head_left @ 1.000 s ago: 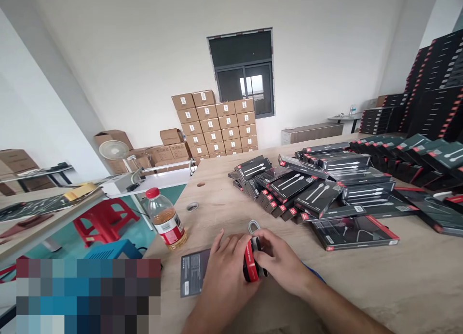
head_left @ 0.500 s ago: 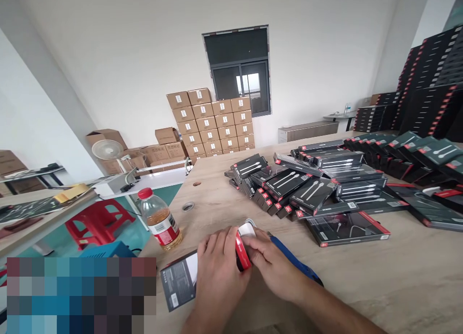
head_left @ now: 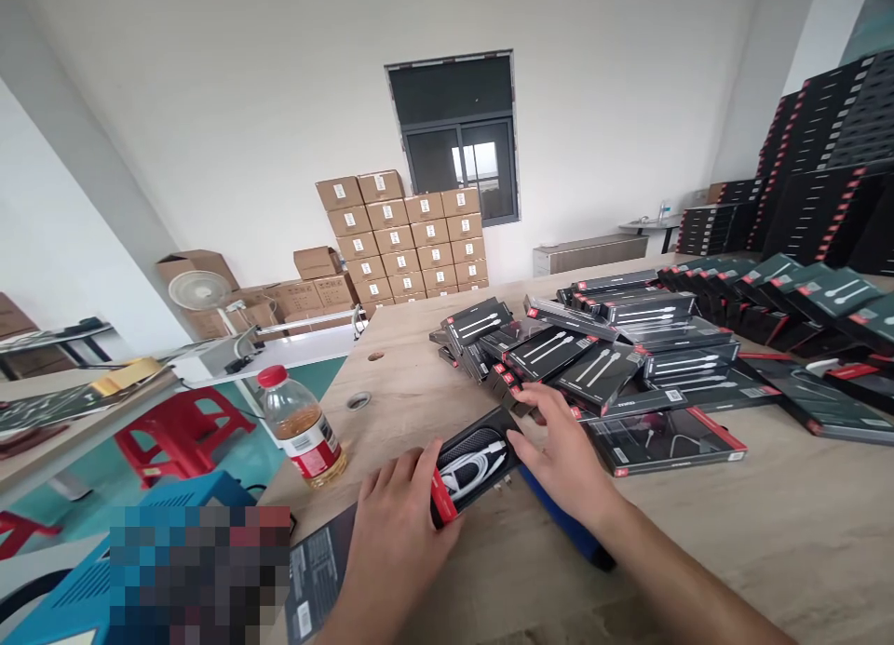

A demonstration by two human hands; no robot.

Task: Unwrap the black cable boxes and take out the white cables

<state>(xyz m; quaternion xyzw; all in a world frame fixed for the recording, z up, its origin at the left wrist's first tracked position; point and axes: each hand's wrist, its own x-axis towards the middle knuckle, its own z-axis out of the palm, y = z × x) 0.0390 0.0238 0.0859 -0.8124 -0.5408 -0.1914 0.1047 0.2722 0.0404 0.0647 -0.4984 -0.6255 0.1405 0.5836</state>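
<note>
My left hand is shut on a black retail box with a red edge, which shows a coiled white cable through its window. My right hand is spread beside the box's far end, with its fingers reaching toward a loose pile of similar black cable boxes. Below the right palm lies a blue-handled tool. A dark printed card lies on the wooden table to the left of my left hand.
A plastic bottle with a red cap stands near the table's left edge. More black boxes rise in tall stacks at the right. Stacked cardboard cartons stand against the far wall. A red stool sits on the floor at left.
The box has turned, its cable window now facing up. My right hand has moved off it toward the pile. The card and blue tool sit lower in view.
</note>
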